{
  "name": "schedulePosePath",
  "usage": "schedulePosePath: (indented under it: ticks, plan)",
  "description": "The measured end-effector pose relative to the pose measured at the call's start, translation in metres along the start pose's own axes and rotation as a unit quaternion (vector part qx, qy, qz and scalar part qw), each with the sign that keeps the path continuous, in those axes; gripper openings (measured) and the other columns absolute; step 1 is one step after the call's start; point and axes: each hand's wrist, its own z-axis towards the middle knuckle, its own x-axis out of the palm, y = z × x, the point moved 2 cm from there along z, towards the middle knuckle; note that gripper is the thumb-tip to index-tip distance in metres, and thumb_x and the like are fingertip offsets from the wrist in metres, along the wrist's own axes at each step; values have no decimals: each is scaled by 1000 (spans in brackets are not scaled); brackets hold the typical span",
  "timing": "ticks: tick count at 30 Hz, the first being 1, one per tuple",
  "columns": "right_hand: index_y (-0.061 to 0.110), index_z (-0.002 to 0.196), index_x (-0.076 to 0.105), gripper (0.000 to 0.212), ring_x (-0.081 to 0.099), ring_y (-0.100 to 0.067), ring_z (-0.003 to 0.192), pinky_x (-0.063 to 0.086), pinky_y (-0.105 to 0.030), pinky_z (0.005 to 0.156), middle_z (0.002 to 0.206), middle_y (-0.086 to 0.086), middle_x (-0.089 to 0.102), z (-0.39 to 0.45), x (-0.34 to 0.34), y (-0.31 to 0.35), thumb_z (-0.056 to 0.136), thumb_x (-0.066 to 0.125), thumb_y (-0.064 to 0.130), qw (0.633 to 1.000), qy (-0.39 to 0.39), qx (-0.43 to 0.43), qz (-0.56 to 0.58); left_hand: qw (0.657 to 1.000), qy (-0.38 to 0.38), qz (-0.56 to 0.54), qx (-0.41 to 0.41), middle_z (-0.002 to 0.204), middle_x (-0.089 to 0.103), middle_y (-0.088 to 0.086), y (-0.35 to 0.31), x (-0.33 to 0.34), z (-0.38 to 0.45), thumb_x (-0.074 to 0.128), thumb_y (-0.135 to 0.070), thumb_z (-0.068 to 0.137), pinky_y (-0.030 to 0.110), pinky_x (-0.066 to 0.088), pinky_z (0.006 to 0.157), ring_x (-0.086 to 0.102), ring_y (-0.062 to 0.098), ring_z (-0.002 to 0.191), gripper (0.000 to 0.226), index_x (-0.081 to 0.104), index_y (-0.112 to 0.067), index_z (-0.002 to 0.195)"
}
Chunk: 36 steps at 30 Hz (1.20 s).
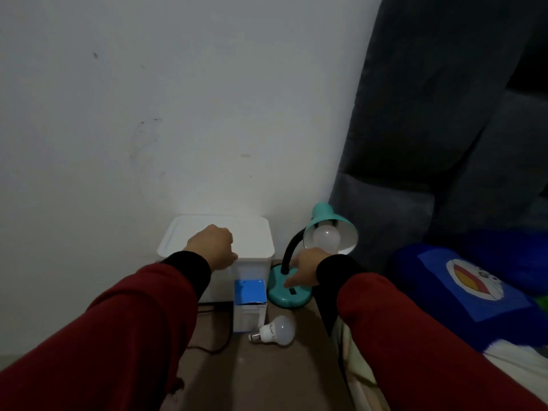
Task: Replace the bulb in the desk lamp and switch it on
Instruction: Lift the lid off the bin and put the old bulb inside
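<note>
A bulb (326, 236) already sits in the teal shade of the desk lamp (292, 287), right of centre in the frame, and it is dark; a second, loose bulb (277, 330) lies on its side on the floor in the lower middle, just right of a blue bulb box (249, 304). From that I judge the swap itself is done, the loose bulb being the old one, and only the switching-on is left. The right hand (307, 269) reaches down over the lamp's round base, fingers loosely extended and pointing toward the dark switch slot (292, 291) on the base; its grip is open and holds nothing, and whether a fingertip touches the switch I cannot tell. The left hand (214, 246) hovers at the front edge of a white lidded bin (255, 232), curled into a loose fist, closed on nothing visible. Both forearms, in red sleeves with black cuffs, stretch forward from the bottom corners of the frame.
</note>
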Motion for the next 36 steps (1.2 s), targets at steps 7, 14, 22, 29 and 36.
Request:
schedulePosePath:
  ticks: [7, 14, 22, 29, 36]
  plan:
    - [14, 144, 36, 64, 42, -28, 133, 38, -34, 106, 147, -11, 41, 32, 6, 43, 89, 59, 36, 998, -10, -63, -8, 998, -10, 10, -53, 130, 54, 9, 66, 8, 0, 48, -30, 91, 37, 47, 98, 52, 26, 120, 41, 52, -13, 128]
    - [32, 144, 25, 78, 38, -37, 132, 39, -47, 108, 147, -17, 23, 80, 31, 54, 80, 60, 56, 998, -51, -33, 20, 994, 28, -57, -91, 140, 36, 21, 107, 41, 10, 62, -45, 84, 41, 40, 105, 40, 34, 128, 81, 21, -12, 145]
    - [27, 147, 31, 77, 38, -33, 134, 33, -36, 113, 147, -16, 33, 100, 44, 48, 81, 64, 51, 987, -89, -38, 127, 975, -17, -207, -78, 138, 37, 24, 121, 56, 20, 64, -42, 83, 40, 35, 104, 38, 37, 126, 81, 22, -11, 144]
    - [21, 139, 47, 63, 44, -31, 130, 34, -28, 106, 140, -17, 44, 89, 27, 47, 83, 67, 41, 966, -139, -56, 213, 969, -104, -216, -55, 125, 49, 22, 119, 41, 14, 62, -41, 85, 35, 39, 94, 45, 34, 116, 61, 44, -5, 131]
    - [12, 137, 50, 63, 43, -23, 135, 32, -24, 108, 145, -9, 48, 75, 7, 51, 83, 67, 40, 952, -157, -78, 250, 960, -146, -231, -57, 119, 60, 21, 115, 12, 7, 68, -41, 81, 32, 44, 90, 56, 33, 110, 58, 56, 1, 120]
